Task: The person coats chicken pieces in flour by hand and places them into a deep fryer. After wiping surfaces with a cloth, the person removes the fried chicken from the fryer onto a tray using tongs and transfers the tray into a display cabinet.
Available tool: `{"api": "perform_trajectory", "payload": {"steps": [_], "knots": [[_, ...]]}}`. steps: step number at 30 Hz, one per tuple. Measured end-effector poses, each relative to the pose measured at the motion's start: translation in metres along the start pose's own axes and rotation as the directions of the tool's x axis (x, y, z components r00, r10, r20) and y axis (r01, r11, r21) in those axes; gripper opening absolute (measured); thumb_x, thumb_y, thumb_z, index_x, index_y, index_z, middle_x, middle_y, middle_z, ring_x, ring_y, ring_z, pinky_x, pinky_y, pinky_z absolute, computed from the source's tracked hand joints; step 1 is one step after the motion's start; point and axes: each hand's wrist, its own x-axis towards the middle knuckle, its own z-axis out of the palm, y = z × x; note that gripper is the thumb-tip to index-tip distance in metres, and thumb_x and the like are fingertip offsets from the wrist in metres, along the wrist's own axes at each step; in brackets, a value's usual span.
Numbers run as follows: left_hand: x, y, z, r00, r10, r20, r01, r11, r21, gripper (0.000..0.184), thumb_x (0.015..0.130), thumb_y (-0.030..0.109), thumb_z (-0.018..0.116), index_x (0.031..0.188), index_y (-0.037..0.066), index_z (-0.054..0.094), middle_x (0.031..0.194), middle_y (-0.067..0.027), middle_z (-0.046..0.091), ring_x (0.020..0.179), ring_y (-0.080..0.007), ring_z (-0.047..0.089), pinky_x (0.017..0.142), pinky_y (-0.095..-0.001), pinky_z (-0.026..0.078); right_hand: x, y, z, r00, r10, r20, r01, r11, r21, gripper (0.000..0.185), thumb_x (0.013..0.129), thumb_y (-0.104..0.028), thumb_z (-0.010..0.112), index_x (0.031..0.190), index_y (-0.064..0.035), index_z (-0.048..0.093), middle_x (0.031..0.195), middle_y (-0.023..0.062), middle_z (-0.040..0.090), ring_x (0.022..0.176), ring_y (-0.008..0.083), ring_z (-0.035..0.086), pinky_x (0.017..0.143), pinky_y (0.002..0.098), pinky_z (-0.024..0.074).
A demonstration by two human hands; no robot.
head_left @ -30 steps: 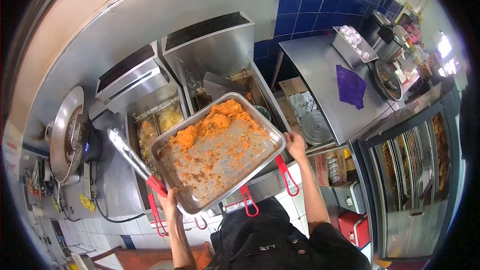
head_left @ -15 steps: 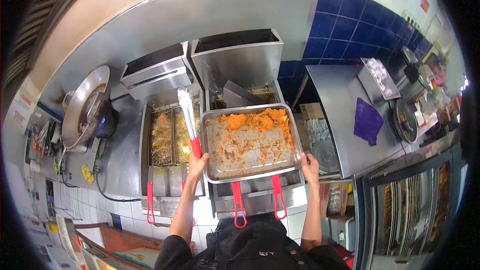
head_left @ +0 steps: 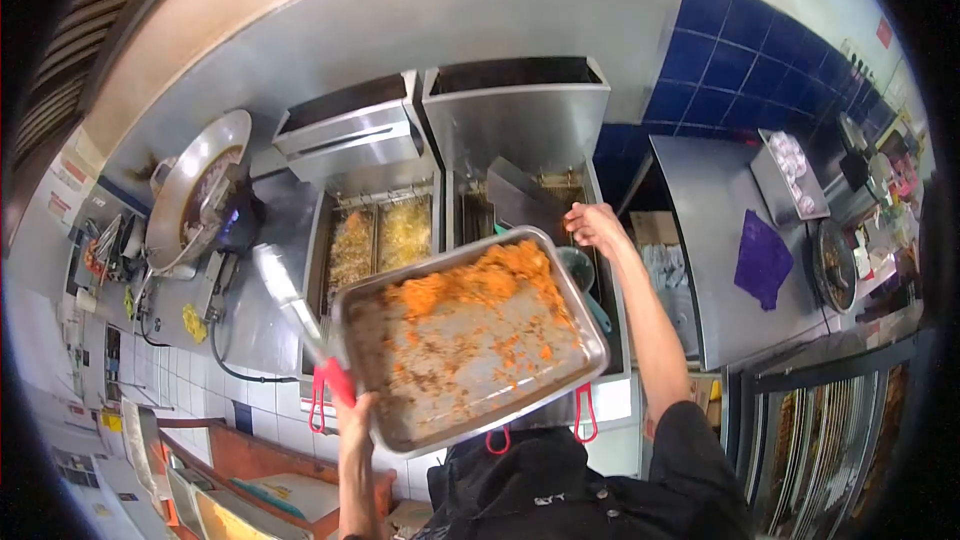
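Note:
My left hand grips the left edge of a metal tray and the red handle of the metal tongs. The tray is tilted, and orange crumbly food lies mostly along its far side. My right hand is off the tray, beyond its upper right corner, with fingers pinched on a small orange-brown piece over the right fryer. In the left fryer, two baskets of food sit in bubbling oil.
At the left are a large wok and a yellow cloth. The right steel table bears a purple cloth, a metal container and a round pan. A glass-fronted cabinet stands lower right.
My right hand has let go of the tray's right edge and moved up over the right fryer. The tray has tilted, and the tongs have swung to the left.

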Motion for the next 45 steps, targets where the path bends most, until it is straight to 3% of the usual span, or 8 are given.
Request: {"api": "perform_trajectory", "payload": {"steps": [4, 6, 11, 13, 24, 29, 36, 45], "knots": [[-0.026, 0.025, -0.055, 0.993, 0.073, -0.096, -0.088, 0.984, -0.157, 0.079, 0.069, 0.006, 0.061, 0.142, 0.0, 0.031, 0.128, -0.0102, 0.05, 0.108, -0.0218, 0.053, 0.092, -0.0313, 0.041, 0.025, 0.106, 0.03, 0.94, 0.286, 0.186, -0.337, 0.706, 0.623, 0.052, 0.091, -0.031, 0.058, 0.122, 0.0099, 0.045, 0.118, 0.0341, 0.054, 0.109, 0.0373, 0.059, 0.097, 0.0428, 0.0496], [-0.024, 0.013, -0.097, 0.998, 0.008, -0.056, -0.009, 1.0, -0.017, 0.078, 0.07, 0.012, 0.059, 0.143, 0.002, 0.032, 0.125, -0.008, 0.049, 0.099, -0.018, 0.053, 0.084, -0.0278, 0.043, 0.046, 0.131, 0.059, 0.859, 0.343, 0.381, -0.461, 0.195, 0.865, 0.072, 0.089, -0.032, 0.061, 0.135, 0.0115, 0.028, 0.13, 0.039, 0.042, 0.122, 0.0428, 0.048, 0.104, 0.0452, 0.0426], [-0.029, 0.042, -0.096, 0.978, 0.032, -0.207, -0.073, 0.979, -0.191, 0.066, 0.07, 0.008, 0.058, 0.133, 0.001, 0.038, 0.098, -0.0044, 0.053, 0.081, -0.0143, 0.051, 0.075, -0.0276, 0.043, 0.102, 0.132, 0.135, 0.961, 0.254, 0.112, -0.09, -0.097, 0.991, 0.042, 0.088, -0.009, 0.059, 0.12, 0.0126, 0.042, 0.121, 0.031, 0.053, 0.117, 0.0399, 0.052, 0.101, 0.0461, 0.0471], [-0.02, 0.02, -0.117, 0.974, 0.042, -0.225, -0.089, 0.975, -0.205, 0.056, 0.071, 0.008, 0.057, 0.124, 0.002, 0.043, 0.093, -0.0045, 0.054, 0.075, -0.0135, 0.05, 0.069, -0.0274, 0.043, 0.152, 0.163, 0.148, 0.971, 0.083, -0.224, 0.217, 0.086, 0.972, 0.02, 0.086, 0.003, 0.054, 0.103, 0.0109, 0.051, 0.111, 0.0244, 0.059, 0.109, 0.036, 0.058, 0.097, 0.0438, 0.0518], [-0.008, 0.001, -0.136, 0.978, -0.055, -0.201, 0.01, 0.976, -0.219, 0.047, 0.075, 0.008, 0.057, 0.12, 0.001, 0.046, 0.086, -0.0041, 0.054, 0.074, -0.0139, 0.052, 0.066, -0.0279, 0.044, 0.119, 0.129, 0.174, 0.963, -0.086, -0.256, 0.27, 0.335, 0.903, 0.003, 0.084, 0.006, 0.055, 0.087, 0.0051, 0.056, 0.095, 0.012, 0.059, 0.093, 0.0256, 0.06, 0.094, 0.038, 0.0533], [-0.011, 0.002, -0.128, 0.972, -0.024, -0.234, -0.037, 0.967, -0.251, 0.047, 0.077, 0.008, 0.055, 0.123, 0.003, 0.044, 0.087, -0.0039, 0.054, 0.072, -0.0127, 0.053, 0.064, -0.0258, 0.044, 0.087, 0.103, 0.183, 0.934, -0.208, -0.291, 0.355, 0.437, 0.827, 0.041, 0.08, 0.006, 0.06, 0.113, -0.0094, 0.043, 0.104, 0.0095, 0.059, 0.092, 0.0266, 0.063, 0.084, 0.0418, 0.0557], [0.007, -0.009, -0.142, 0.981, -0.021, -0.191, -0.017, 0.981, -0.193, 0.048, 0.076, 0.006, 0.057, 0.122, 0.001, 0.045, 0.09, -0.0038, 0.055, 0.073, -0.0132, 0.053, 0.067, -0.0258, 0.044, 0.111, 0.13, 0.197, 0.916, -0.123, -0.382, 0.381, 0.564, 0.733, 0.033, 0.083, 0.009, 0.055, 0.108, -0.0098, 0.045, 0.104, 0.0094, 0.058, 0.089, 0.0234, 0.063, 0.073, 0.037, 0.0588], [0.026, 0.012, -0.143, 0.999, -0.038, -0.01, 0.034, 0.966, -0.256, 0.046, 0.077, 0.008, 0.057, 0.122, 0.004, 0.045, 0.09, -0.0029, 0.054, 0.076, -0.0128, 0.053, 0.067, -0.0274, 0.046, 0.035, 0.147, 0.233, 0.99, 0.084, -0.11, 0.003, 0.779, 0.627, 0.03, 0.089, -0.011, 0.058, 0.116, -0.0018, 0.051, 0.095, 0.0099, 0.063, 0.08, 0.0192, 0.061, 0.068, 0.0339, 0.0523]]}}
